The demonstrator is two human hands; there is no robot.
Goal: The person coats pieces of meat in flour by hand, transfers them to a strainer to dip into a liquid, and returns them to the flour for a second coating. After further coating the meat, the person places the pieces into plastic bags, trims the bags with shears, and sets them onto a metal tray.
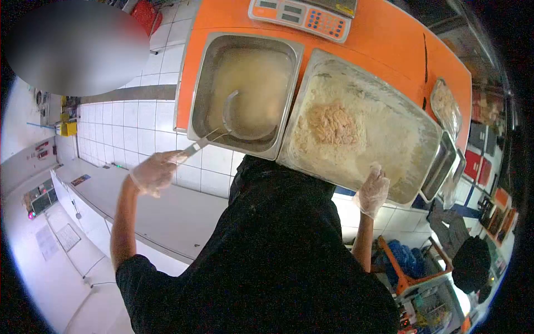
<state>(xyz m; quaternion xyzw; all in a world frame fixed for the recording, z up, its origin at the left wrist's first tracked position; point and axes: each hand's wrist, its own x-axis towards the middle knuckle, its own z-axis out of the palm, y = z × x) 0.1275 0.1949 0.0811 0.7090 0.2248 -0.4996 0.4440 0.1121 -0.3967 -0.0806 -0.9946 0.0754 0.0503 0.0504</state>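
My left hand (154, 173), in a clear plastic glove, is closed around the handle of a strainer (194, 147). The strainer's round rim dips into cloudy, yellowish liquid in a deep steel pan (296, 61); its bowl is mostly hidden under the surface. To the right, a wide metal tray (311, 61) holds pale flour with a heap of flour-coated raw meat pieces (335, 123) left of its middle. My right hand (374, 192), also gloved, is at the tray's near rim, fingers loosely extended over the flour and nothing visible in them.
An orange counter (384, 36) bears both containers and a digital scale (300, 18) at the back. Beyond the tray are a plastic bag of food (445, 106) and a smaller steel pan (439, 170). A crate with blue plastic (403, 259) and another person (471, 264) are at lower right.
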